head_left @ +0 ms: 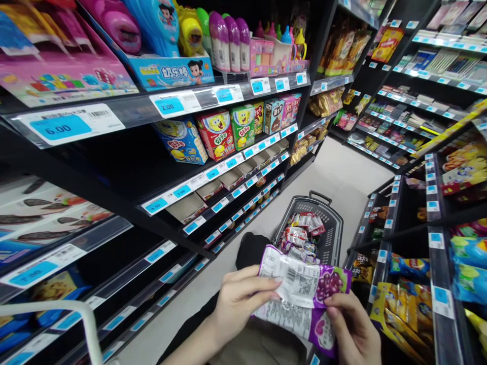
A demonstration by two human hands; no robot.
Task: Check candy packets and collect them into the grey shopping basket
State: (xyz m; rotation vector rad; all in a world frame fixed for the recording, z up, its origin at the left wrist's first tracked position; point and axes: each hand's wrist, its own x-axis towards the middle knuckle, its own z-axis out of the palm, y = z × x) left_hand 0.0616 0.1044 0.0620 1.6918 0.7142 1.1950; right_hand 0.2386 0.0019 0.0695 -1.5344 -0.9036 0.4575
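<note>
A shiny purple-and-silver snack packet (292, 296) is held flat in front of me, its printed back with a barcode facing up and grapes pictured at its right end. My left hand (241, 299) grips the left side, fingers lying over the print. At the right end, my right hand (352, 329) pinches the purple edge between thumb and fingers. Beyond the packet a dark grey shopping basket (335, 228) stands on the floor. Several small wrapped snacks (300, 233) lie inside it, partly hidden by the packet.
On the left, dark shelves carry boxed snacks (215, 134), toy-shaped candy (162, 25) and blue price tags (167, 106). Lower shelves with bagged snacks (405, 309) stand close on the right. A pale floor (335, 167) runs between them. A white curved bar (85, 319) shows at lower left.
</note>
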